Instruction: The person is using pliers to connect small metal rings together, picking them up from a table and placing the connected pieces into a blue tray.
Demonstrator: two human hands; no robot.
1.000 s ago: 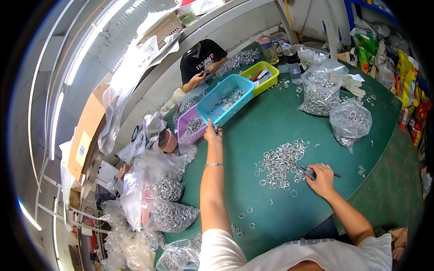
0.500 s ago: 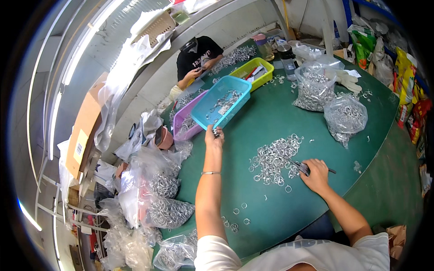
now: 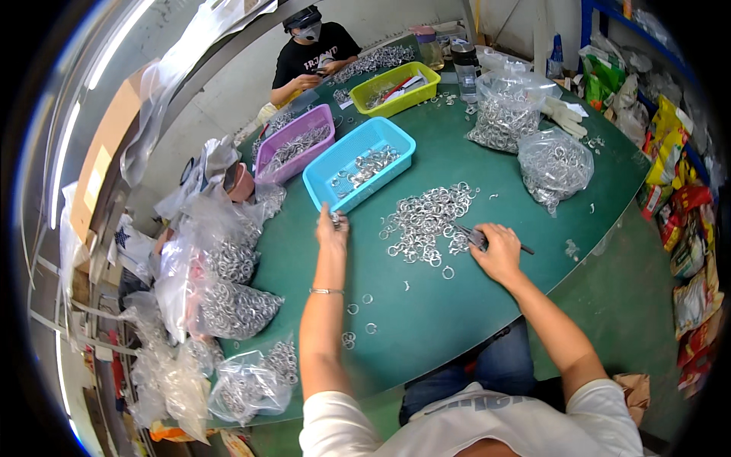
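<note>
My left hand (image 3: pixel 333 229) is at the near corner of the light-blue plastic basket (image 3: pixel 382 180), its fingertips seeming to touch it. The fingers are closed around a few small silver metal rings (image 3: pixel 336 219). Some shiny metal pieces (image 3: pixel 368 165) lie inside that basket. In my right hand (image 3: pixel 499 253) is a pair of pliers (image 3: pixel 477 238) with dark handles, its jaws pointing left at the edge of a loose heap of silver metal rings (image 3: pixel 430 219). Several single rings (image 3: pixel 371 328) are scattered on the green table between my arms.
Beyond the blue basket stand a purple basket (image 3: pixel 326 142) and a yellow-green basket (image 3: pixel 421 87). Clear bags of rings (image 3: pixel 240 308) crowd the left edge; more bags (image 3: pixel 556 169) sit at the right, near a bottle (image 3: pixel 465 72). A person (image 3: pixel 316 53) works across the table.
The blue basket, which overlapped the purple one, has come nearer and now rests beside it, with my left hand still at its corner. The view has shifted. My right hand keeps the pliers at the heap.
</note>
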